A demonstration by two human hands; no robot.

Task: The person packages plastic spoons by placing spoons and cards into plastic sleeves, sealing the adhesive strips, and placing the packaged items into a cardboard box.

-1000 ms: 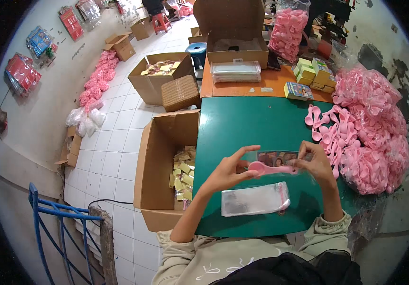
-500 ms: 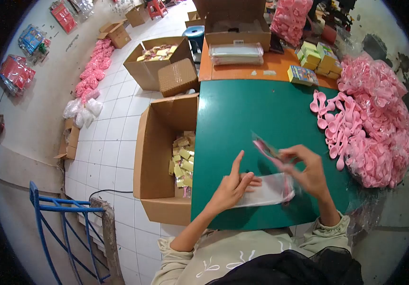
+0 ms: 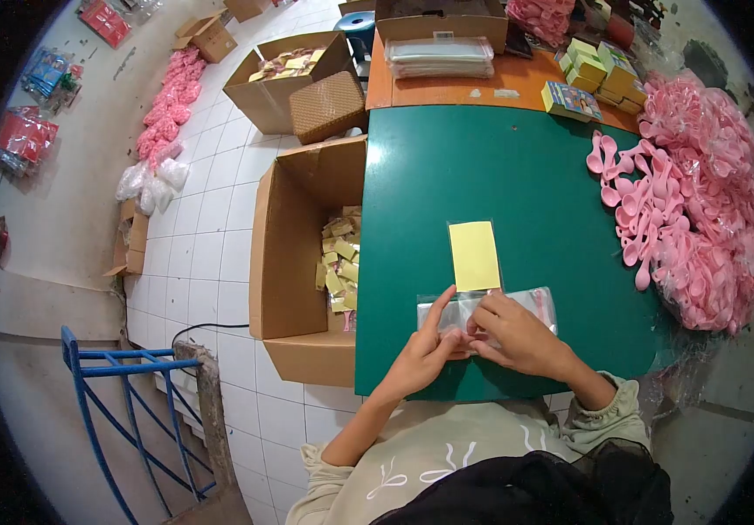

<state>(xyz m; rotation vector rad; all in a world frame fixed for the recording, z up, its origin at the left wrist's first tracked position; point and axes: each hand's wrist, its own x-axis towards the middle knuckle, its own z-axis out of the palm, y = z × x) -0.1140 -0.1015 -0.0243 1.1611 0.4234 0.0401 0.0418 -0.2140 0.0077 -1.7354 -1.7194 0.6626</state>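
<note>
A yellow card in a clear plastic bag lies on the green tabletop, its lower end running under my fingers. Beneath that end a stack of clear plastic bags is spread crosswise. My left hand has its index finger stretched along the packet's lower left corner, while its thumb and other fingers close at the lower end. Right beside it, my right hand pinches around the same end with bent fingers. The exact grip of the fingertips is partly hidden.
Loose pink spoons and bulging bags of pink spoons lie on the right. An open carton with yellow-card packets stands at the table's left. Small yellow boxes and stacked clear bags sit at the back.
My right hand has come down and left, beside my left hand. The packet it carried now lies flat, yellow card up. The view has tilted slightly downward.
</note>
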